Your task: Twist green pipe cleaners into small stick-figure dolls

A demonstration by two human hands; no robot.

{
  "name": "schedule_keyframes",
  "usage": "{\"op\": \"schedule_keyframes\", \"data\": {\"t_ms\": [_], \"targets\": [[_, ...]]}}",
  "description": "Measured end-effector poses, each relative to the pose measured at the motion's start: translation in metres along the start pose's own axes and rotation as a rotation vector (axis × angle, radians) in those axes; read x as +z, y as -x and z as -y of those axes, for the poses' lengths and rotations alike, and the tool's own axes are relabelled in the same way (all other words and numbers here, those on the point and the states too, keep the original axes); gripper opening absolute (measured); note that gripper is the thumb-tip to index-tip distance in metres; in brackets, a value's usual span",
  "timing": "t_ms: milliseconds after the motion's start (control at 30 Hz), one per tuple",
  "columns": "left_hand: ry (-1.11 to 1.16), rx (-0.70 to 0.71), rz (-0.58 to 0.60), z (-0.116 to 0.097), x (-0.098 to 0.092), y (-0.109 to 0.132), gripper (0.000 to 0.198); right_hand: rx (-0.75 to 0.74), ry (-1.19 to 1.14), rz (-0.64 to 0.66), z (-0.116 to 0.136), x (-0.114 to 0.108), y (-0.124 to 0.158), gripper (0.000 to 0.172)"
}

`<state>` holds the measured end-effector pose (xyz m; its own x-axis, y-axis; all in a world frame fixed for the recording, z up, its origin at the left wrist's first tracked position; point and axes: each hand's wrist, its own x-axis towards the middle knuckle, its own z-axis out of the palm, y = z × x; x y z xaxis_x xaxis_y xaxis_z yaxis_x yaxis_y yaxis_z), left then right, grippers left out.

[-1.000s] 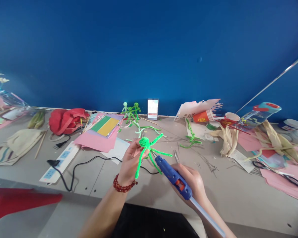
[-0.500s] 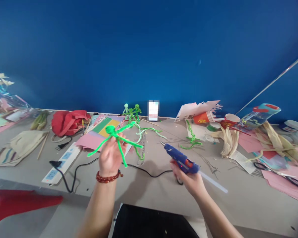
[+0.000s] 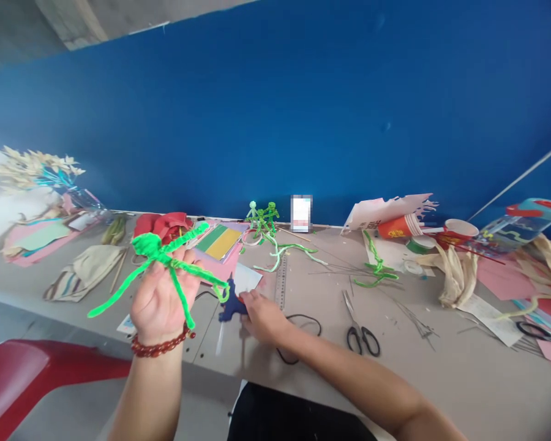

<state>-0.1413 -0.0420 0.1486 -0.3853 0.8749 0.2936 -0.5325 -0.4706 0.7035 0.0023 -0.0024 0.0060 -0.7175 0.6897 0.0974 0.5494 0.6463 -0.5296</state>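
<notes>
My left hand (image 3: 158,301), with a red bead bracelet on the wrist, is raised and closed around a bright green pipe-cleaner figure (image 3: 165,262) whose limbs stick out to both sides. My right hand (image 3: 262,313) reaches across to the left, low over the table, gripping the blue glue gun (image 3: 231,304), which stands on the tabletop with its glue stick pointing down toward the near edge. Its black cord (image 3: 298,334) loops behind my right wrist.
Black scissors (image 3: 360,331) lie right of my right arm. Small green figures (image 3: 261,217) stand at the back wall beside coloured paper sheets (image 3: 220,242), a ruler (image 3: 281,283), loose green pipe cleaners (image 3: 376,266), orange paper cups (image 3: 397,226) and corn husks (image 3: 454,272). A red chair (image 3: 27,380) is at lower left.
The view swung left and up. My left hand carried the green figure up and to the left. My right hand crossed leftward and lowered the glue gun onto the table.
</notes>
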Motion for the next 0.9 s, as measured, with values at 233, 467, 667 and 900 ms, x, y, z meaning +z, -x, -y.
{"op": "schedule_keyframes", "data": {"t_ms": [233,467,667,900], "targets": [[0.04,-0.072,0.014,0.011,-0.008,0.001,0.017,0.162,0.064,-0.128,0.012,0.02,-0.046,0.037],[0.074,-0.157,0.038,0.031,-0.003,0.003,0.015,0.228,0.058,-0.127,0.014,0.03,-0.042,0.037],[0.077,-0.281,0.033,0.056,0.0,0.009,0.01,0.137,0.052,-0.168,0.023,0.028,-0.027,0.034],[0.091,-0.598,0.025,0.107,0.024,0.034,0.01,0.033,0.069,-0.222,-0.066,-0.027,0.057,0.023]]}}
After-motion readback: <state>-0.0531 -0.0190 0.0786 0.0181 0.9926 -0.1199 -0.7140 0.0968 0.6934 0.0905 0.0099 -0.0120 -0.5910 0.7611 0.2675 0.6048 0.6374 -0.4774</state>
